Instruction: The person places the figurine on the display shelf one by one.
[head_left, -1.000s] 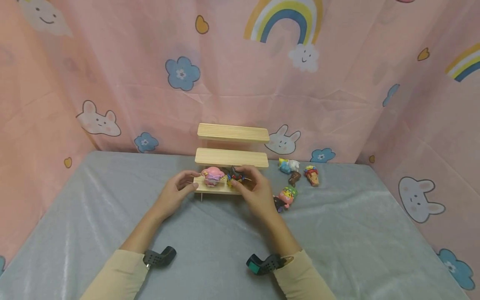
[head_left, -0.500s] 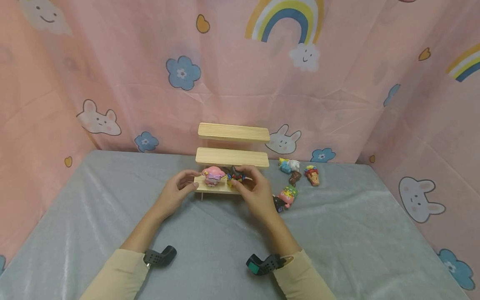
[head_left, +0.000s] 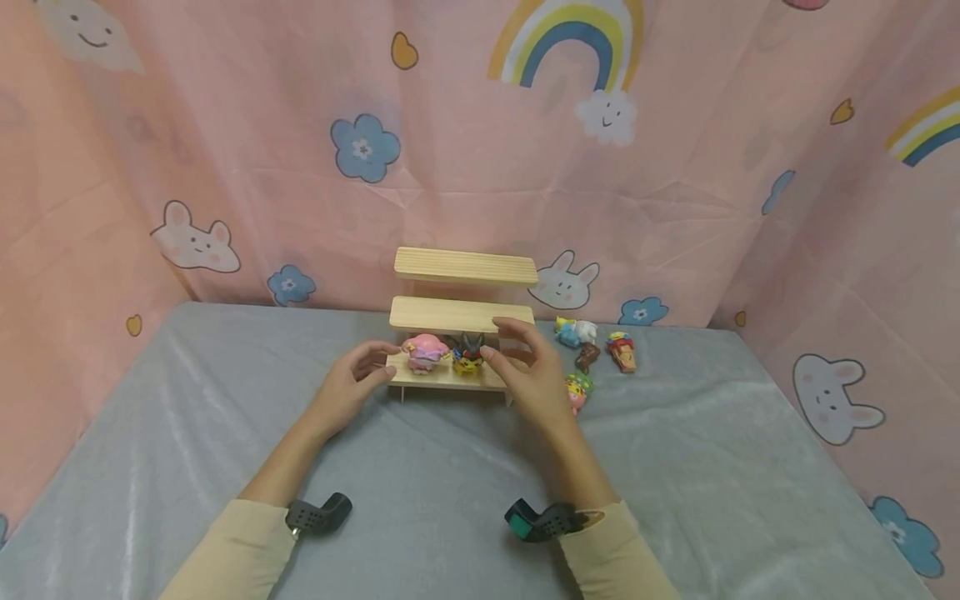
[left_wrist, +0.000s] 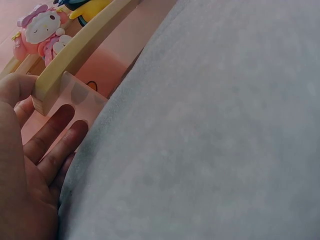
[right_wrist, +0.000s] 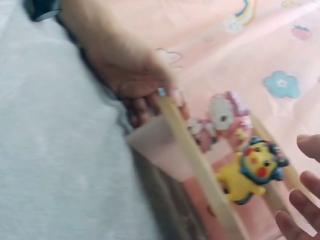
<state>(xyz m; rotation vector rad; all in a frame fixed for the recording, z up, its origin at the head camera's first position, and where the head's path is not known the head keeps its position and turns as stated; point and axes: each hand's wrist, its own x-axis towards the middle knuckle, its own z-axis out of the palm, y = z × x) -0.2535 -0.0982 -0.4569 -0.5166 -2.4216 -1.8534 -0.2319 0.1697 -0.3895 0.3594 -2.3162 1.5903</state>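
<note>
A three-tier wooden display shelf (head_left: 462, 313) stands on the grey cloth. My left hand (head_left: 351, 390) grips the left end of its lowest board, with some fingers against the clear side support (left_wrist: 85, 92) in the left wrist view. On that board a pink figurine (head_left: 425, 353) with a white face stands upright. To its right is a yellow figurine (head_left: 467, 358) in a dark eared hood, also upright. My right hand (head_left: 536, 382) is just right of the yellow figurine, thumb and fingers spread and holding nothing. In the right wrist view a gap separates its fingers (right_wrist: 295, 227) from that figurine.
Right of the shelf, several figurines lie on the cloth: a blue and white one (head_left: 576, 332), a brown piece (head_left: 587, 357), a red and tan one (head_left: 622, 352) and a green-topped pink one (head_left: 578, 390), partly behind my right hand. A pink patterned curtain (head_left: 450, 200) hangs behind.
My right hand has let go of the yellow figurine and moved right, its fingers spreading. The figurine stays standing on the lowest board. My left hand keeps its place.
</note>
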